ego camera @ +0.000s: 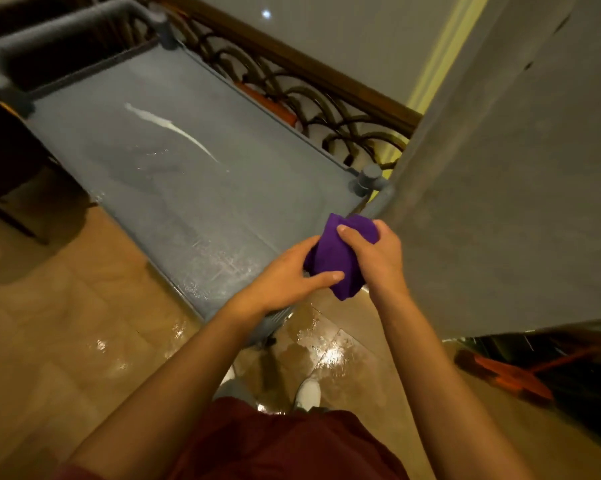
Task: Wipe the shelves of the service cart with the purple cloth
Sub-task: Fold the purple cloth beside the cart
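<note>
Cloth (337,259): bunched between both hands, over the cart shelf's (174,157) near corner.
Left grip (292,271): clamped on cloth's lower side.
Right grip (375,252): clamped on its top.

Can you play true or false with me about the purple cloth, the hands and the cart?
1. Both hands hold the purple cloth. True: the left hand and right hand each have a grip on it.
2. The cloth lies flat on the shelf. False: it is bunched up between the hands.
3. A white streak is on the cart's top shelf. True.
4. The cart is bright red. False: it is grey-blue.
5. The floor looks shiny and wet. True.
</note>
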